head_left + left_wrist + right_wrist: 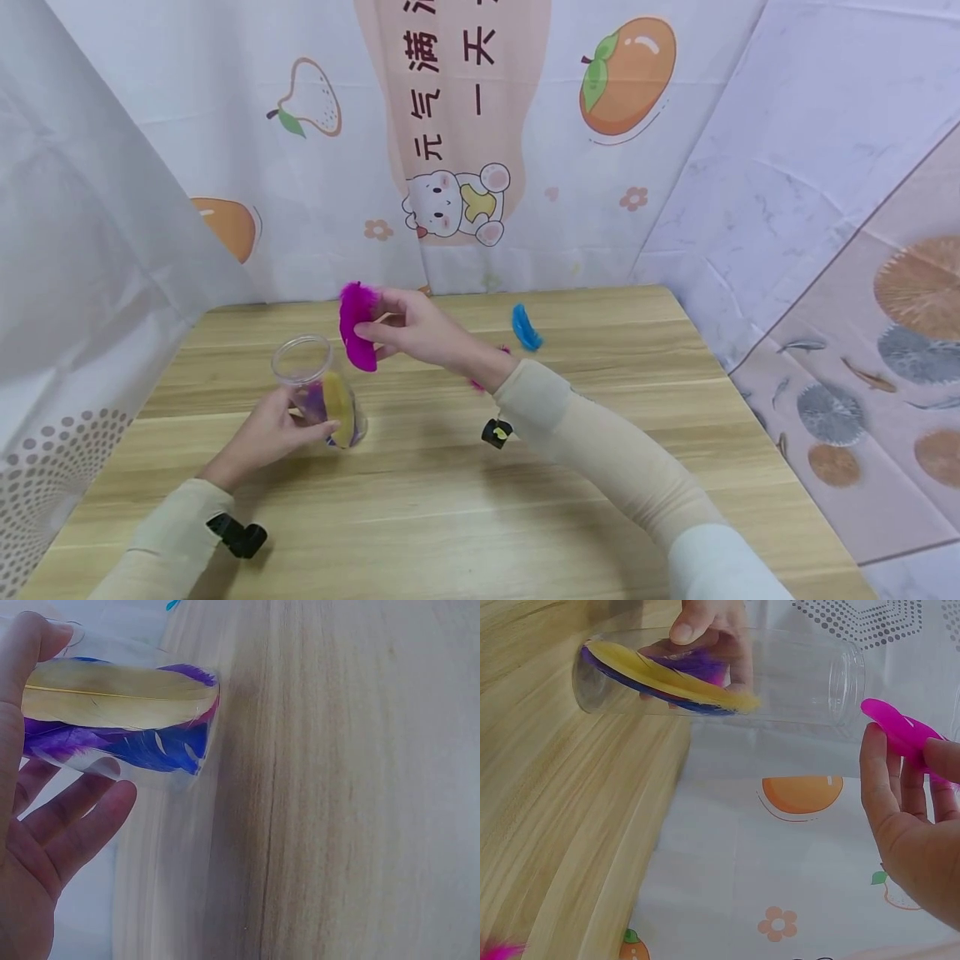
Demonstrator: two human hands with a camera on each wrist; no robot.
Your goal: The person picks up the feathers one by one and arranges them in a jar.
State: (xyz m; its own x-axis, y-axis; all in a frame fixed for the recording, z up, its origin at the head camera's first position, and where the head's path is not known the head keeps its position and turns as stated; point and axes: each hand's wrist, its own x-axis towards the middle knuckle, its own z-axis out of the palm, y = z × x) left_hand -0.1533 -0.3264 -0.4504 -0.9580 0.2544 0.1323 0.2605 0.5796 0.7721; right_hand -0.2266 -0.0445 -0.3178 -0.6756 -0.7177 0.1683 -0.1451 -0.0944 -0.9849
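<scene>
A clear jar (303, 360) stands on the left part of the table, its round mouth uncovered. Inside it are a yellow feather (120, 694) and several purple and blue feathers (161, 748). My left hand (273, 433) grips the jar around its lower side, thumb toward me and fingers behind. Between thumb and fingers, my right hand (408, 327) pinches a magenta feather (356, 329), held in the air just right of the jar's mouth. In the right wrist view the feather's tip is close to the rim but apart from it.
A blue feather (527, 327) lies toward the back of the wooden table (450, 517). Another magenta feather (477, 385) is mostly hidden by my right forearm. A printed cloth (480, 108) hangs behind the table, with more cloth at both sides.
</scene>
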